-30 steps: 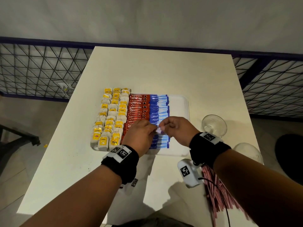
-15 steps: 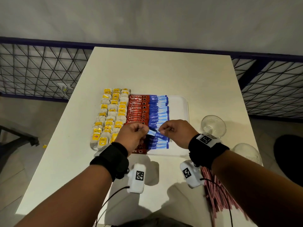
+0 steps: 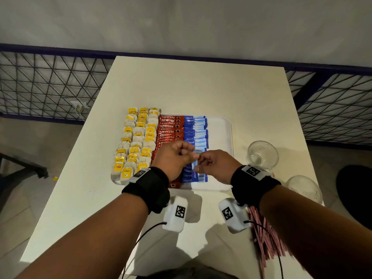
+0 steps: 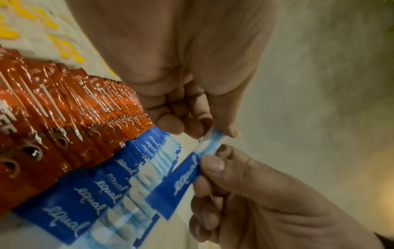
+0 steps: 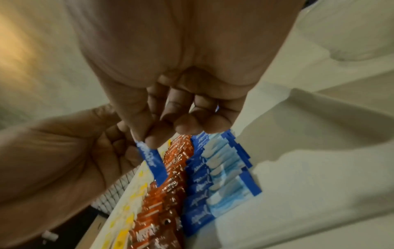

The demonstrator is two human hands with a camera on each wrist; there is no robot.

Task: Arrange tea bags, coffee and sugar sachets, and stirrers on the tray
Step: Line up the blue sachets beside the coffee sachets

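A white tray (image 3: 221, 125) holds rows of yellow-tagged tea bags (image 3: 138, 141), red coffee sachets (image 3: 169, 127) and blue sugar sachets (image 3: 196, 129). Both hands hover over the near end of the sugar row. My left hand (image 3: 193, 155) and right hand (image 3: 198, 164) meet fingertip to fingertip on one loose blue sugar sachet (image 4: 183, 176). In the left wrist view my left hand (image 4: 213, 134) pinches its pale end while the right thumb presses its side. The right wrist view shows my right hand (image 5: 145, 143) pinching the same sachet (image 5: 154, 161), which hangs down over the coffee row.
Two clear glasses (image 3: 262, 155) (image 3: 304, 188) stand right of the tray. A pile of red-and-white stirrers (image 3: 265, 238) lies at the table's near right corner under my right forearm. A wire fence runs behind the table on both sides.
The hands have drawn closer together over the sugar row. The sachet, stretched between them half a second ago, now hangs from the touching fingertips. My left wrist has turned outward.
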